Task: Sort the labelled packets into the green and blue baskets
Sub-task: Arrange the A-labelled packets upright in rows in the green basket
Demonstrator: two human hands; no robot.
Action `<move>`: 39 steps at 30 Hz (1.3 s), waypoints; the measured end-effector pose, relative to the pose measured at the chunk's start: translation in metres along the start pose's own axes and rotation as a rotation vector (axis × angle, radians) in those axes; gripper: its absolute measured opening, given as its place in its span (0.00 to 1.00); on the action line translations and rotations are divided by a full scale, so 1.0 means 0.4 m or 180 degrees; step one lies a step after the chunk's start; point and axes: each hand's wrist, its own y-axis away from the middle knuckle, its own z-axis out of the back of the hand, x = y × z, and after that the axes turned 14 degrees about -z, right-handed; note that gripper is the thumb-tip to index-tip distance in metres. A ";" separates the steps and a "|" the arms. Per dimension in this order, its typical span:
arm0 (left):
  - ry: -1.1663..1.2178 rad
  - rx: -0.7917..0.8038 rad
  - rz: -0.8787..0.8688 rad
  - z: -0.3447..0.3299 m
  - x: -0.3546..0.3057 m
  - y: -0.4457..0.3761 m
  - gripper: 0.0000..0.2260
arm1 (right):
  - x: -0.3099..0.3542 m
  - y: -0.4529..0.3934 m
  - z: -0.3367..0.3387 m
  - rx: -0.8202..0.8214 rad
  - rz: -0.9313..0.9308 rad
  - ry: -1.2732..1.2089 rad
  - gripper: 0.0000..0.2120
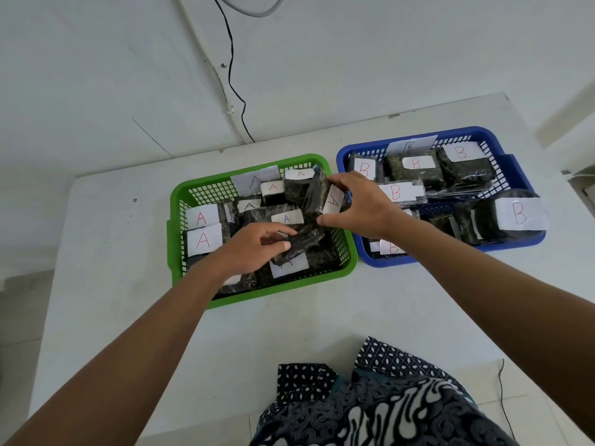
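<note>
Both hands over the green basket (180,201). Right hand (360,207) pinches an A-labelled packet (317,199) at the basket's 2 o'clock corner — held tilted. Left hand (254,249) grips a dark packet (299,244) near centre. Blue basket (515,162), at 3 o'clock, holds B packets.

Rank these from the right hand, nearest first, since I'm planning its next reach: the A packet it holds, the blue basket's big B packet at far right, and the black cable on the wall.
1. A packet, gripped by the right hand over the green basket.
2. Big B packet, at the blue basket's right edge.
3. Black cable, up the wall.
</note>
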 end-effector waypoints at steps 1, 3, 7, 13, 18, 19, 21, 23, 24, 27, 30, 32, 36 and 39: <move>0.0053 0.0050 0.0092 0.013 -0.008 -0.003 0.11 | 0.003 0.000 0.001 0.0034 0.0008 0.0071 0.40; 0.0224 0.0026 0.0286 0.036 -0.009 -0.010 0.10 | 0.006 0.004 0.001 0.0204 0.0124 0.0304 0.42; 0.0558 -0.0239 0.0694 0.082 0.007 -0.007 0.07 | 0.000 0.020 -0.005 0.0522 0.0590 0.0990 0.43; 0.0678 -0.0739 0.1043 0.121 0.023 0.013 0.14 | 0.008 0.028 -0.045 0.1149 0.0570 0.1828 0.45; 0.0987 -0.1091 0.1220 0.130 0.019 0.018 0.12 | 0.042 0.031 -0.062 0.0617 0.0625 0.1564 0.37; 0.1181 -0.1165 0.1221 0.132 0.017 0.018 0.11 | 0.052 0.033 -0.067 0.0477 0.0575 0.1143 0.35; 0.1704 -0.1155 0.1170 0.134 0.010 0.020 0.10 | 0.084 0.032 -0.081 0.0528 0.0319 0.0064 0.30; 0.2103 -0.1021 0.1145 0.130 -0.002 0.025 0.11 | 0.115 0.024 -0.092 0.0835 0.0023 -0.0771 0.22; 0.2177 -0.0981 0.1144 0.126 -0.005 0.026 0.13 | 0.124 0.017 -0.093 0.0936 -0.0086 -0.1009 0.17; 0.1776 -0.1191 0.1037 0.099 -0.011 0.015 0.21 | 0.122 -0.005 -0.079 0.0852 -0.0331 -0.1289 0.09; -0.0292 -0.1242 0.0364 0.047 0.001 0.010 0.19 | 0.097 -0.031 -0.066 0.0144 -0.0469 -0.0562 0.08; -0.1232 -0.0724 0.0123 0.018 0.018 0.013 0.21 | 0.083 -0.045 -0.071 -0.0102 -0.0512 -0.0045 0.10; -0.2037 -0.0498 -0.0096 -0.006 0.051 0.011 0.32 | 0.072 -0.059 -0.092 -0.0321 -0.0444 0.0280 0.13; -0.2226 -0.0641 -0.0219 -0.009 0.061 0.005 0.27 | 0.072 -0.052 -0.104 -0.0618 -0.0484 0.0369 0.14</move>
